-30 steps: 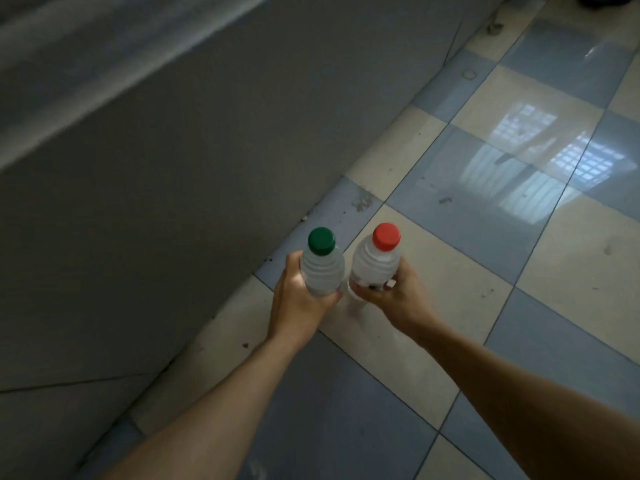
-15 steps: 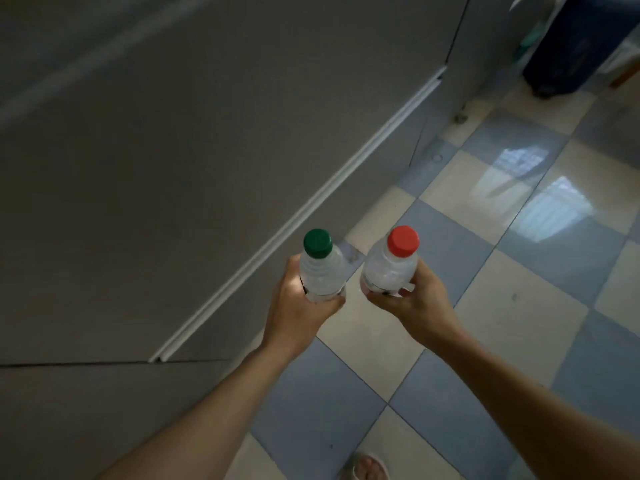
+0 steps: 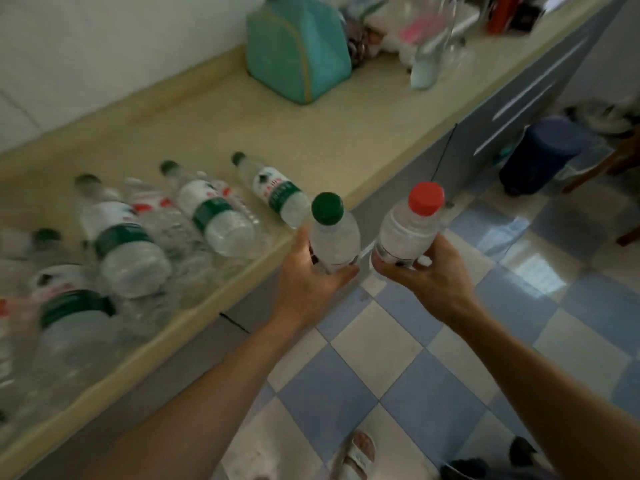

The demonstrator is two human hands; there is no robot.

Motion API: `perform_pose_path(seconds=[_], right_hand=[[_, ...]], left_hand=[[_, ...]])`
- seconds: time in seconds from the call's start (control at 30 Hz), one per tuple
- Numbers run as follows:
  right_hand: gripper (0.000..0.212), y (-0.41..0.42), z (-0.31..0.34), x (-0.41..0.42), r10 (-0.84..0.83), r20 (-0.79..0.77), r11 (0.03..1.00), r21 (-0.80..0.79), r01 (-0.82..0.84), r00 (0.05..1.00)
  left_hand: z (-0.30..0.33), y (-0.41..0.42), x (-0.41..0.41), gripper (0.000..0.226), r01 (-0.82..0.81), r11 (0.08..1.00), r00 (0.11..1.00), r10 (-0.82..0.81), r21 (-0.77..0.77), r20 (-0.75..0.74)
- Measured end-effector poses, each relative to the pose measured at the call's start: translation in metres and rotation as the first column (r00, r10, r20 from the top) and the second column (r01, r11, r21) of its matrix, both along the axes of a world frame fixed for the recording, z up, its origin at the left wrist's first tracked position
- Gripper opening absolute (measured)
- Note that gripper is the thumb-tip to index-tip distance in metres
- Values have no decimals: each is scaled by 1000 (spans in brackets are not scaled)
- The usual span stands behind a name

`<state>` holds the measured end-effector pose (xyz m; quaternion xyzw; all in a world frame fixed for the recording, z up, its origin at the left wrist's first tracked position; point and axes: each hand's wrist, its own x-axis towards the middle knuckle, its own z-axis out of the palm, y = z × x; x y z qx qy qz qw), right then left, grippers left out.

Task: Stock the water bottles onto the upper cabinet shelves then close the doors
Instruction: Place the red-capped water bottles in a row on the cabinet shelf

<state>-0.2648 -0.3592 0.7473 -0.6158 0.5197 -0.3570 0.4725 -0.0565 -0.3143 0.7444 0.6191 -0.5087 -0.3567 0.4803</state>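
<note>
Green-capped water bottle (image 3: 333, 237) sits upright in the left hand (image 3: 308, 278), fingers curled round its lower body, cap facing the camera. Red-capped water bottle (image 3: 408, 230) is gripped the same way by the right hand (image 3: 429, 271), thumb and fingers wrapped round its base. Both bottles are held out over the checkered floor (image 3: 398, 358), just beside each other, not quite touching, just off the front edge of the beige countertop (image 3: 311, 133).

More water bottles lie on their sides on that countertop, left of the hands, caps pointing toward the wall. Nearest one (image 3: 273, 188) has a green cap and a green-and-white label, its base just beside the held green-capped bottle. Next one (image 3: 211, 209) also has a green cap and label, lying over clear bottles with red print. Further left another green-label bottle (image 3: 117, 233), and a blurred one (image 3: 65, 317) at the frame's left edge. Exact count is unclear due to blur.

Teal bag (image 3: 298, 53) stands at the back of the countertop against the white wall. Right of it is cluttered stuff, too blurred to name. Grey cabinet fronts (image 3: 519, 95) run under the countertop. Dark blue bin (image 3: 540, 154) stands on the floor at right. Sandalled foot (image 3: 356, 452) shows at the bottom.
</note>
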Motion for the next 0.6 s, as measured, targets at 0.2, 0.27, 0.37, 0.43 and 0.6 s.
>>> perform_pose_path(seconds=[0.2,0.27,0.37,0.43,0.6], right_hand=[[63,12,139,68,45,64,984,-176,-33,997],[63,17,180,97,78,83,973,-224,-58,994],[66,27,245,152,135,114,939,-331,-91,984],[66,34,285,193,162,165,909,-409,-82,973],[65,57,378,295,280,252,854,-507,-120,926]], left_hand=[[142,34,67,71,-114,974,993,118,-196,6],[189,47,96,69,-150,954,988,155,-261,-2],[257,64,144,73,-190,910,978,206,-368,6],[299,78,178,72,-225,873,965,260,-432,22],[394,116,264,70,-301,754,909,412,-584,63]])
